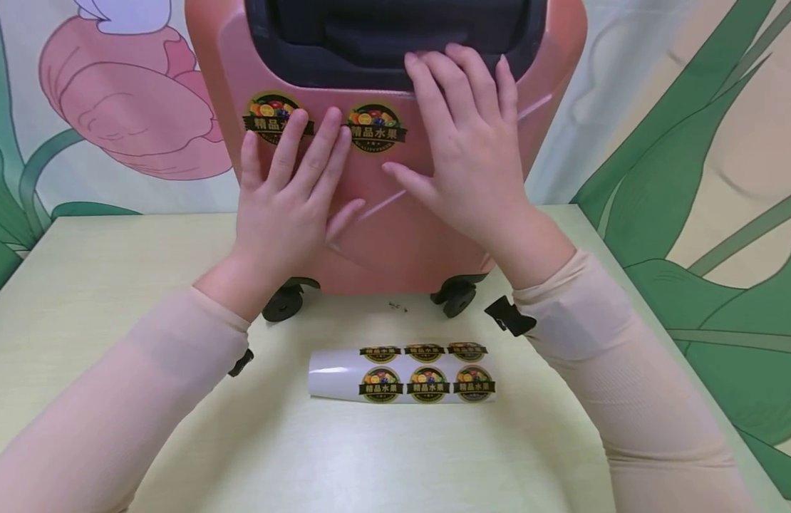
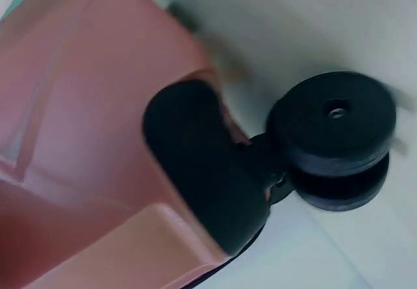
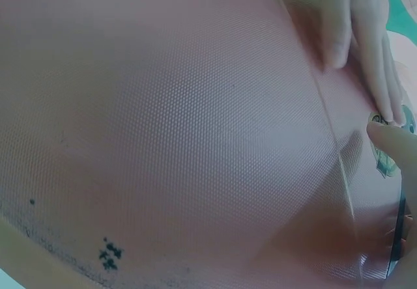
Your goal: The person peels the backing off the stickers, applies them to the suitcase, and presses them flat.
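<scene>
Fruit stickers (image 1: 375, 128), a pair, sit side by side on the front of a pink suitcase (image 1: 383, 246), just below its black panel (image 1: 344, 60), as a person works over them with bare hands. The left hand (image 1: 289, 189) grips nothing: its fingers lie straight and spread, one covering part of the left-hand sticker (image 1: 270, 116), another reaching the right-hand one's edge. The right hand (image 1: 475, 146), likewise holding nothing, rests extended fingers on the panel's lower edge.

Pressing the stickers flat appears to be the step; it calls for firm strokes from the middle outward, with care at the banner tips, which could lift first. Steadying the suitcase seems wise, since its wheels (image 1: 283, 304) might roll. Both labels bear a banner reading "精品水果" (premium fruit) beneath pictured fruit; the smaller lettering cannot be read with certainty. Six matching labels remain on a curling white sheet (image 1: 334, 374) on the surface (image 1: 402, 456).
</scene>
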The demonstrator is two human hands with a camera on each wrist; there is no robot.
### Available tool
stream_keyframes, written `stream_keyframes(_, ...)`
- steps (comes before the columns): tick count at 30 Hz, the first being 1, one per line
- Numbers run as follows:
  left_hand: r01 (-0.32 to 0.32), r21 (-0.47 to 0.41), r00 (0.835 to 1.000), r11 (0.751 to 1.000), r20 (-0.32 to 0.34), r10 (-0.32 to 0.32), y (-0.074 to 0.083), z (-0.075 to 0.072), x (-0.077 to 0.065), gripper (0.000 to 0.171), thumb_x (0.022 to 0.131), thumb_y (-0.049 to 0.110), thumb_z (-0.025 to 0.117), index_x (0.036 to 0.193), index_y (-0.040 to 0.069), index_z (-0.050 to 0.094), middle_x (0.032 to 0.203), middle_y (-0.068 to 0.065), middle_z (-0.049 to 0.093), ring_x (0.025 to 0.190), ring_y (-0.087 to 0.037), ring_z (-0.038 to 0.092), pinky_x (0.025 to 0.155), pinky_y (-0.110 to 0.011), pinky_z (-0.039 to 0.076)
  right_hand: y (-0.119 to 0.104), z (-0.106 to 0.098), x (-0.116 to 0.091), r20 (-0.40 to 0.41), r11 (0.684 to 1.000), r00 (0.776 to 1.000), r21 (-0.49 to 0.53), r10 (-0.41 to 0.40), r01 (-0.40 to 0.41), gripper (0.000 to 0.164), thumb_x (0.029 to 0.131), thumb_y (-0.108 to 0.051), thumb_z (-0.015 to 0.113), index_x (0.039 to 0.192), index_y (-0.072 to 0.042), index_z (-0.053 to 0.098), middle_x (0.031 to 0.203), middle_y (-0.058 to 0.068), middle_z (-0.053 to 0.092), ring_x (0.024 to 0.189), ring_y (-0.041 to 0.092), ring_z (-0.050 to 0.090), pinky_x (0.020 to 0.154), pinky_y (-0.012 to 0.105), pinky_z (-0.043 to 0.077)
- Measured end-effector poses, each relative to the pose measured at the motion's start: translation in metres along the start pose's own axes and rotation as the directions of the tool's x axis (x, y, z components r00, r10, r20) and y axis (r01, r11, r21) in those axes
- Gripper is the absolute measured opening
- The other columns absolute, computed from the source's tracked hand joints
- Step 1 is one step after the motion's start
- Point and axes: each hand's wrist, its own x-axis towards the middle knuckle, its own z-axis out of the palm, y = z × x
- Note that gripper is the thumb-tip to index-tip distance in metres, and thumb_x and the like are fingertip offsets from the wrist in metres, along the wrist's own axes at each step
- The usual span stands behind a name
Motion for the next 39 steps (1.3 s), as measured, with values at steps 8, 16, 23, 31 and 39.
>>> stream_keyframes(8,-0.148,-0.003,0.988,0.989,0.033,0.148,0.01,0.003,-0.01,0.067,0.093,0.043,0.048,0.147,0.01,0.026,0.152,-0.006,0.026,0.139,-0.024,0.02,0.106,-0.055,0.013,0.001,-0.002,0.0,0.002,1.0,1.0,-0.015,-0.002,0.002,0.076,0.087,-0.053,0.053,0.141,-0.002,0.035,0.137,0.015,0.04,0.131,0.031,0.025,0.11,0.049,0.005)
stream_keyframes(16,0.014,-0.047,1.0,0.999,0.002,-0.014,0.011,-0.003,0.019,0.066,0.095,0.046,0.044,0.148,0.011,0.026,0.151,-0.006,0.027,0.14,-0.021,0.017,0.107,-0.054,0.011,0.0,-0.002,-0.001,0.001,1.0,1.0,-0.011,0.007,-0.007,0.077,0.086,-0.053,0.055,0.141,-0.002,0.035,0.138,0.016,0.04,0.131,0.031,0.026,0.11,0.049,0.005)
stream_keyframes(23,-0.034,-0.021,0.997,0.999,0.062,0.035,0.017,0.004,0.008,0.068,0.095,0.047,0.042,0.148,0.008,0.023,0.151,-0.008,0.028,0.139,-0.024,0.019,0.107,-0.053,0.011,-0.001,-0.002,-0.001,0.012,1.0,1.0,-0.007,0.007,-0.007,0.078,0.086,-0.054,0.054,0.141,-0.002,0.035,0.138,0.015,0.04,0.132,0.031,0.025,0.11,0.049,0.004)
stream_keyframes(31,-0.171,-0.022,0.984,0.985,0.04,0.172,0.015,0.009,-0.005,0.069,0.092,0.043,0.051,0.147,0.008,0.027,0.15,-0.007,0.029,0.139,-0.023,0.021,0.108,-0.052,0.013,0.0,-0.002,-0.001,0.009,1.0,1.0,-0.009,0.001,-0.001,0.082,0.084,-0.057,0.056,0.141,-0.002,0.035,0.137,0.015,0.04,0.132,0.031,0.025,0.11,0.049,0.005)
stream_keyframes(39,-0.023,-0.029,1.0,0.999,0.004,0.023,0.016,0.001,0.022,0.065,0.095,0.046,0.043,0.148,0.011,0.025,0.151,-0.007,0.028,0.14,-0.022,0.018,0.107,-0.054,0.011,-0.001,-0.002,-0.001,0.01,1.0,1.0,0.003,0.007,-0.007,0.083,0.082,-0.055,0.06,0.141,-0.002,0.035,0.138,0.015,0.04,0.132,0.031,0.025,0.11,0.049,0.005)
